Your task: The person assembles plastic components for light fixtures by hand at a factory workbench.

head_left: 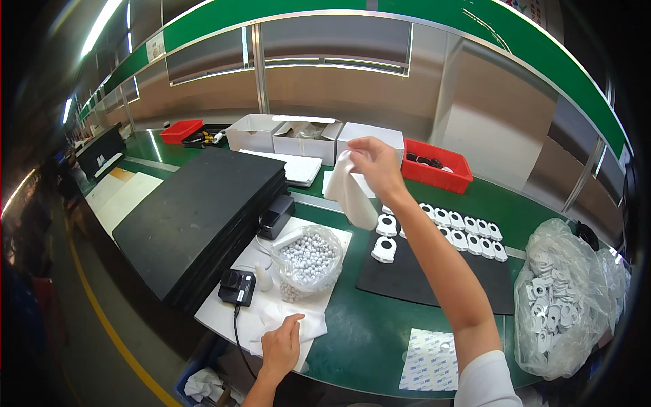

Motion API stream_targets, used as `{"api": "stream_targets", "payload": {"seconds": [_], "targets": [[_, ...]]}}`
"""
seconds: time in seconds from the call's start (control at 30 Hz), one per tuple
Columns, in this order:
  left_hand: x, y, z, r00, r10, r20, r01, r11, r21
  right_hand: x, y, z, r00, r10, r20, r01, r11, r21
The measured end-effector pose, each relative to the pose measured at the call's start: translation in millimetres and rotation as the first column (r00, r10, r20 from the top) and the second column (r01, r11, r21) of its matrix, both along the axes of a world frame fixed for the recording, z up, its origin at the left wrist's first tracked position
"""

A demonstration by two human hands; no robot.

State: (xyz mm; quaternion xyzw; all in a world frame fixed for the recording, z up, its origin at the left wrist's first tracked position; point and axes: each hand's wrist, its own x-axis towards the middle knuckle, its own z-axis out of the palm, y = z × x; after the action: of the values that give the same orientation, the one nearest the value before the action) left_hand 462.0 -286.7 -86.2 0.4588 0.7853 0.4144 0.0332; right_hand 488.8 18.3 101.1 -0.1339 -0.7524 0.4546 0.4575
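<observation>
A limp white cloth (pixel 354 197) hangs from my raised right hand (pixel 376 166), gripped between thumb and fingers in front of the white boxes. Low down, my left hand (pixel 280 347) rests at the edge of a crumpled white cloth (pixel 305 327) on the white board. Its thumb and forefinger are close together; whatever they may pinch is too small to make out. Just beyond lies an open clear bag of small white-and-grey balls (pixel 310 259). White plastic parts with dark round holes (pixel 384 249) stand in rows on a black mat (pixel 420 278), partly behind my right forearm.
Black sheets (pixel 203 197) are stacked at left, near a black device with a cable (pixel 237 287). White boxes (pixel 253 133) and a red bin (pixel 437 166) line the back. At right sits a clear bag of white parts (pixel 559 305); a printed sheet (pixel 430 361) lies near the front edge.
</observation>
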Motion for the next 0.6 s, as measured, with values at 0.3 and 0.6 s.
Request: {"api": "stream_targets", "payload": {"seconds": [0.3,0.6], "targets": [[-27,31,-14,0.984,0.002,-0.179,0.008,0.999,0.054,-118,85,-127,0.879,0.136,0.456,-0.030,0.972,-0.233],[6,32,-24,0.975,0.095,-0.200,-0.065,0.986,0.152,-29,96,-117,0.866,0.150,0.478,-0.123,0.989,-0.087]]}}
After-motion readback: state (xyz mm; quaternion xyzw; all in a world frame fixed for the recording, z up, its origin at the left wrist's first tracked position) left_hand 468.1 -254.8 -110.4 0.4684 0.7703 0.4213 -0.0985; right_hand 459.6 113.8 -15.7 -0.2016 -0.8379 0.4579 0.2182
